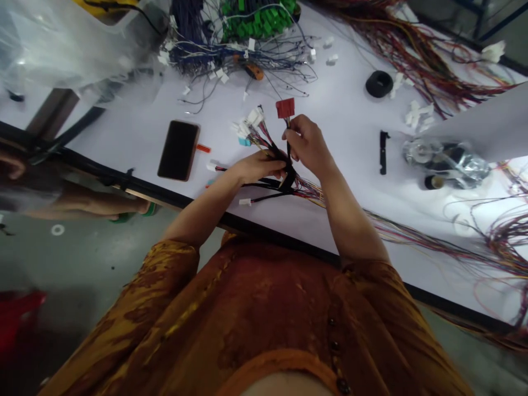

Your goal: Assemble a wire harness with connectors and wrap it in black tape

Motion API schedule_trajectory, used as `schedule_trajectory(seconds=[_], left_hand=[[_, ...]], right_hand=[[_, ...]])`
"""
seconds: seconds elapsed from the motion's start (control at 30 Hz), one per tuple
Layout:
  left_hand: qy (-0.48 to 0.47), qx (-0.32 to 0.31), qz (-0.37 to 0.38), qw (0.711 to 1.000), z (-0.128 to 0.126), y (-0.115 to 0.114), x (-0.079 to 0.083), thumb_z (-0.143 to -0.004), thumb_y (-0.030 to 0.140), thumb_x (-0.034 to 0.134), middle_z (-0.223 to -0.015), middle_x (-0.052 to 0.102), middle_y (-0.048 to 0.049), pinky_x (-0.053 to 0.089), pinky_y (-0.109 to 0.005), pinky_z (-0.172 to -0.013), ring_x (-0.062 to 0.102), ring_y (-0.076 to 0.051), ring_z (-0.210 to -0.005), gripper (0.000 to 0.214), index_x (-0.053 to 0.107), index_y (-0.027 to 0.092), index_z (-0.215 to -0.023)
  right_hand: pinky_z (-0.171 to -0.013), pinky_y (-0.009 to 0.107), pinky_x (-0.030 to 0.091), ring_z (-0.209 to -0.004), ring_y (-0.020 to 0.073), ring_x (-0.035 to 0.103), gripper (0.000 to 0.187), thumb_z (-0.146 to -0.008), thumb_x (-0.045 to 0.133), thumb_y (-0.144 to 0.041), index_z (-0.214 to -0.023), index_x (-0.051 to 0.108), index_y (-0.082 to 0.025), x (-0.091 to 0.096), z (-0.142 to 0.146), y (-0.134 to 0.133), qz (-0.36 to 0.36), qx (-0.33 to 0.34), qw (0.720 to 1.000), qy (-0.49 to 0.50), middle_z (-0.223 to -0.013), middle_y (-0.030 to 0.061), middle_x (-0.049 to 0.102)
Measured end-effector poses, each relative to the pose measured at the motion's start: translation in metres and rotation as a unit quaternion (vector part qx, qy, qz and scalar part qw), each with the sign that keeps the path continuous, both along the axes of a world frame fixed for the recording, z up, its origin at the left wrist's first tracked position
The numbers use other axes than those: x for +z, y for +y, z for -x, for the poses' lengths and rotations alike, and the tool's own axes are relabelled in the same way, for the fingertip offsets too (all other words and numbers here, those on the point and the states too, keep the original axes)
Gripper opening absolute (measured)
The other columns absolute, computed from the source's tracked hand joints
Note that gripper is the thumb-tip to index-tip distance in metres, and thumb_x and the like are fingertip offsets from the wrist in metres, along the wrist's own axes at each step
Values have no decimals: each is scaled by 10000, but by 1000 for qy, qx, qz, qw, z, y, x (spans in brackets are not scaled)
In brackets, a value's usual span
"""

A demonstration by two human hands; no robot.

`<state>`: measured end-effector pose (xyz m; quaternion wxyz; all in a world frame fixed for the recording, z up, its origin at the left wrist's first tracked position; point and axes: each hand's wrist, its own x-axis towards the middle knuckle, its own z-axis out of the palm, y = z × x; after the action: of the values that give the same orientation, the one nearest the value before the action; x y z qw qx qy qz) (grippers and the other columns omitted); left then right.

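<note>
A wire harness (pixel 303 190) lies across the table edge, its coloured wires running off to the right. My left hand (pixel 262 166) is closed around its black-taped part, near where the branches split. My right hand (pixel 308 144) pinches the black-wrapped branch just below a red connector (pixel 285 108), which points away from me. Left of that branch fans out a cluster of white connectors (pixel 249 122), with a light-blue connector (pixel 244 142) beneath them. Two short branches ending in white plugs, one a lower white plug (pixel 245 202), reach left under and beside my left wrist.
A phone (pixel 178 150) lies left of my hands beside a small orange piece (pixel 203 148). Beyond are blue wires and green connectors (pixel 259 19). To the right sit a black tape roll (pixel 379 84), a black strip (pixel 384 152) and a clear plastic bag (pixel 462 162). Another person's legs (pixel 86 198) show at left.
</note>
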<state>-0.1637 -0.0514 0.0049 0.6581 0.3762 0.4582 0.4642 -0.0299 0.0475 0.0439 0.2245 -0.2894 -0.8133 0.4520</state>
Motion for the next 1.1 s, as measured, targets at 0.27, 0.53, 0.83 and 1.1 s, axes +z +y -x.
schedule_trajectory(seconds=[0.27,0.53,0.83,1.1], left_hand=[[60,26,-43,997,-12,-2,1,-919,122,599,-679,612,10,471,-207,-626,573,-78,-593,60,609,124,-860],[143,-6,-76,987,-9,-1,4,-897,44,549,-602,585,9,458,-214,-610,556,-84,-573,212,597,128,-708],[98,17,-85,991,-13,3,-2,-922,168,640,-581,539,37,434,-212,-546,523,-77,-531,177,563,150,-764],[76,3,-88,993,-13,2,-2,-921,125,627,-605,594,2,473,-223,-575,563,-87,-552,190,600,126,-733]], right_hand=[[-422,185,335,-469,36,436,226,-933,642,-331,-814,492,-209,14,-9,-1,128,-21,989,75,-708,-40,559],[-458,207,370,-459,59,439,173,-900,610,-222,-779,487,-221,13,11,-4,133,-18,990,51,-614,-62,527],[-412,227,331,-418,58,428,206,-845,615,-148,-724,468,-227,19,20,-10,123,-52,991,29,-587,-75,495],[-435,232,325,-413,60,406,195,-893,596,-218,-777,441,-238,16,19,-13,114,-77,989,46,-573,-88,449]])
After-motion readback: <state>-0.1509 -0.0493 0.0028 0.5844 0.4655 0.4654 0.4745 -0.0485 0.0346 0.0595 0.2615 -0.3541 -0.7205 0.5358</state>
